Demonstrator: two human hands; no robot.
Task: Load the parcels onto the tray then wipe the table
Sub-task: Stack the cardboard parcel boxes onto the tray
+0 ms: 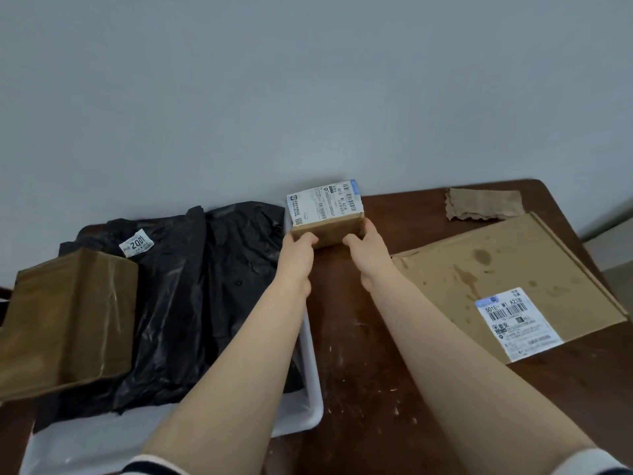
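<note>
A small cardboard box (330, 219) with a white shipping label sits near the wall at the back of the brown table (359, 337). My left hand (297, 258) grips its left front corner and my right hand (368, 250) grips its right side. The white tray (310, 382) lies at the left, holding a black plastic parcel (191, 286) and a brown taped box (65, 320). A large flat cardboard parcel (507, 279) with a label lies on the table at the right.
A torn brownish cloth or paper piece (483, 204) lies at the table's back right. The wall runs right behind the table. White specks dot the table surface between the tray and the flat parcel.
</note>
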